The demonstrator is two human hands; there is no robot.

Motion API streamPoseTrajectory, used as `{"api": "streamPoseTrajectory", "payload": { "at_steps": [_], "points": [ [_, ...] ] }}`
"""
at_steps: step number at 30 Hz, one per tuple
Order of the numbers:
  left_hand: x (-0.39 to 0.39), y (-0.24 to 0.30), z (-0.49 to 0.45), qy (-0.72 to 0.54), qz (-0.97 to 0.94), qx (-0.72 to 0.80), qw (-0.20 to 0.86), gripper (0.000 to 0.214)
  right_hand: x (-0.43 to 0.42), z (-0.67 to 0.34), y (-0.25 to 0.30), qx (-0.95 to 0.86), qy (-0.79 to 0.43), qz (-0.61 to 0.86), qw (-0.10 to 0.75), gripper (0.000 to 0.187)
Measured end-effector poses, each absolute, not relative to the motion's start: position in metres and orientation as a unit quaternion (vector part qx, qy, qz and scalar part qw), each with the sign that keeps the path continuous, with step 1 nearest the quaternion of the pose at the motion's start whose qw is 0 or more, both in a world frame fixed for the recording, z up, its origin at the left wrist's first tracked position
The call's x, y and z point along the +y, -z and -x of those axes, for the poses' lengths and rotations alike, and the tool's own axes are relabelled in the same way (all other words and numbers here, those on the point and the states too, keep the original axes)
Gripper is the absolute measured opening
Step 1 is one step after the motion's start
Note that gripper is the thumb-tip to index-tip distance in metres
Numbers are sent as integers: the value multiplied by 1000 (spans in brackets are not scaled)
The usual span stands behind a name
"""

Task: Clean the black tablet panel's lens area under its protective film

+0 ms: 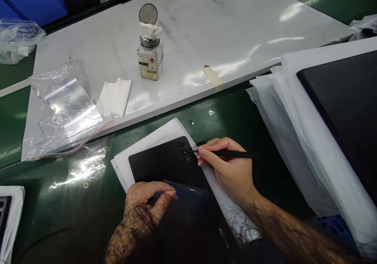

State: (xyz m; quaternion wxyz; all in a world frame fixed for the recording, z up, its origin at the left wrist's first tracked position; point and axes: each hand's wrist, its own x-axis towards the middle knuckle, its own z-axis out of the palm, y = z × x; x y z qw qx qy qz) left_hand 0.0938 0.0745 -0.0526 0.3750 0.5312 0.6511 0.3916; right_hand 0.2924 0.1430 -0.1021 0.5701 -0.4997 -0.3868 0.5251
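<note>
A black tablet (160,160) lies back side up on white wrapping sheets (173,128), two round camera rings near its top corner. My right hand (228,166) is closed around black tweezers (235,153), whose tip reaches the lower camera ring (184,152). Whether the tip touches the ring I cannot tell. Over the lower part of the tablet, my left hand (149,197) is closed, thumb and forefinger pinching the edge of a clear film (188,191). The film's lower part fades into the dark tablet.
A square dispenser bottle (150,62) with its lid up stands on the white board (188,32). Left of it lie a folded white wipe (118,95) and a clear zip bag (67,107). Another black tablet (350,95) rests on a wrapped stack at right; a wrapped device (5,217) sits lower left.
</note>
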Motion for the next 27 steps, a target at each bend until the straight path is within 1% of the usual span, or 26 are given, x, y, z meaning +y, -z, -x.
{"api": "streamPoseTrajectory", "payload": {
  "at_steps": [7, 17, 21, 27],
  "points": [
    [77, 43, -99, -394, -478, 672, 405, 5, 142, -291, 101, -396, -519, 500, 569, 33],
    [77, 40, -98, -374, -491, 686, 386, 6, 141, -292, 102, -410, -509, 504, 564, 34],
    [79, 44, -98, -394, -512, 673, 361, 7, 142, -292, 102, -412, -509, 504, 562, 34],
    [78, 48, -97, -406, -529, 653, 358, 8, 141, -294, 106, -428, -497, 488, 576, 28]
  ]
}}
